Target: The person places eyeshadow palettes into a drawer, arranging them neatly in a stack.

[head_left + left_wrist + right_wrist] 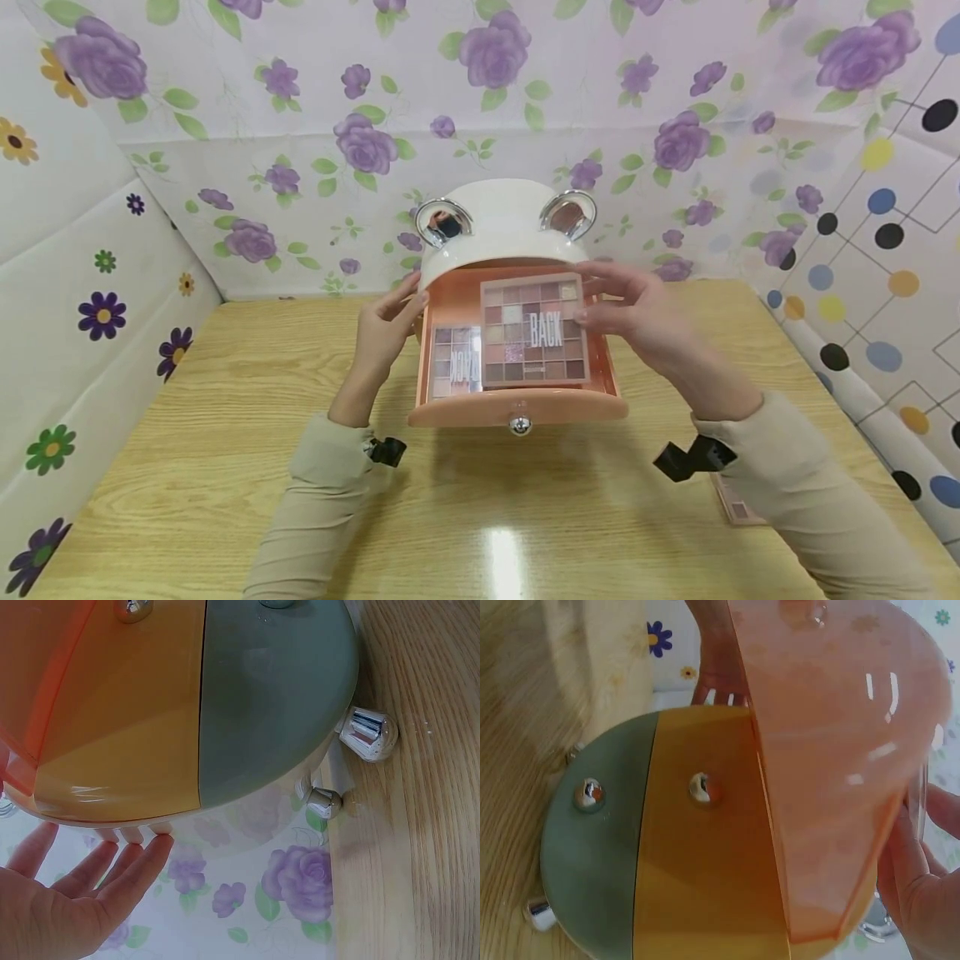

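Creased beige sleeves [810,492] end in plain cuffs [330,450], each with a small black angular fitting [390,452].

Squarish palette [517,333], pans in a grid, lettered BACK, held over peach drawer [465,410]. Drawer pulled well out of white-topped organizer [501,218], upright on desk [225,467].

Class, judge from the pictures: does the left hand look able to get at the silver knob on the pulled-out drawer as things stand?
Probably yes: the left hand rests against the side of the organizer, near the drawer, and nothing covers or blocks the silver knob.
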Demonstrator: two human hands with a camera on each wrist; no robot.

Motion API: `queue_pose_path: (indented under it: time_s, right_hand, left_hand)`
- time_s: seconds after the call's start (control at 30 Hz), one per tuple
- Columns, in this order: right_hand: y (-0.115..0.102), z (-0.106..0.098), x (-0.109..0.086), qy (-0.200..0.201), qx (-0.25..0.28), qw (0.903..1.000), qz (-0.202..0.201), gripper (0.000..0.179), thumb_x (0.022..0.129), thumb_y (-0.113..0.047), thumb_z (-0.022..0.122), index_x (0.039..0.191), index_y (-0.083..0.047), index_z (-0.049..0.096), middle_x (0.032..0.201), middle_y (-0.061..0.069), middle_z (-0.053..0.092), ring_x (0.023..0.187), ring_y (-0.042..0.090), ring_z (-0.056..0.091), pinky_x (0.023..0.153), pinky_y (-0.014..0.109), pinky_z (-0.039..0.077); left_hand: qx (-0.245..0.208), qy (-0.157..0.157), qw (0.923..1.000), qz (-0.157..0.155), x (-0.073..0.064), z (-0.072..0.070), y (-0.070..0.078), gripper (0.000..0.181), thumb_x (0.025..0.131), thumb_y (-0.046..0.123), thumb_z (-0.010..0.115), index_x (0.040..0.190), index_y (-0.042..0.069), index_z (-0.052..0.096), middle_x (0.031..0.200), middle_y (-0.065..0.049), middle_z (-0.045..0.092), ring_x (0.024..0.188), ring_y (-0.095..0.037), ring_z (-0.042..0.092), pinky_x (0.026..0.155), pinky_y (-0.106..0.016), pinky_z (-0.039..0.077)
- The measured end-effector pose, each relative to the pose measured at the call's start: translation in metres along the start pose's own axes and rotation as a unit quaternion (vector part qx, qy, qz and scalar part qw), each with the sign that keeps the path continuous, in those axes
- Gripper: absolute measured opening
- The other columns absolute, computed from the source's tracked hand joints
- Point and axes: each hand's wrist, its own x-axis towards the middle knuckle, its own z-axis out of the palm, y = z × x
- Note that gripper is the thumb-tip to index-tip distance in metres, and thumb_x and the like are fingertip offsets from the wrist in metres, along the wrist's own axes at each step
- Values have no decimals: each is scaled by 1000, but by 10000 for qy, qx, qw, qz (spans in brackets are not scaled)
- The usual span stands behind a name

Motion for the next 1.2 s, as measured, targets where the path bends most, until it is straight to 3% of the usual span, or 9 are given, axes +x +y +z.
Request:
queue_pose_path:
  time_s: [0.13,0.4,0.73,1.2]
  right_hand:
    - [2,12,4,63,-226,9995,214,53,79,6,64,129,-1,47,109,12,53,89,19,59,77,29,52]
    - [9,29,12,82,-526,9979,377,56,76,3,67,128,-4,49,103,15,59,90,21,60,76,30,52]
    - [12,41,16,-117,-1531,9865,577,55,74,-7,73,124,-5,51,105,15,61,89,24,61,78,34,51]
    - [12,41,17,-731,-1602,9823,633,56,74,-2,71,126,-1,50,97,15,59,81,22,63,75,32,53]
  left_hand:
    - [-13,31,10000,2,0,1,1,41,87,15,62,126,7,55,119,-15,56,89,-6,60,69,-23,54]
    - [-78,23,10000,-30,1,2,2,41,87,15,62,127,7,55,119,-15,56,88,-6,60,68,-23,54]
    - [-82,20,10000,-21,0,1,2,41,87,15,62,127,7,55,119,-15,56,89,-7,61,68,-24,54]
    - [-69,49,9999,-59,-1,1,1,41,87,17,63,126,9,56,118,-13,58,90,-8,60,67,-24,54]
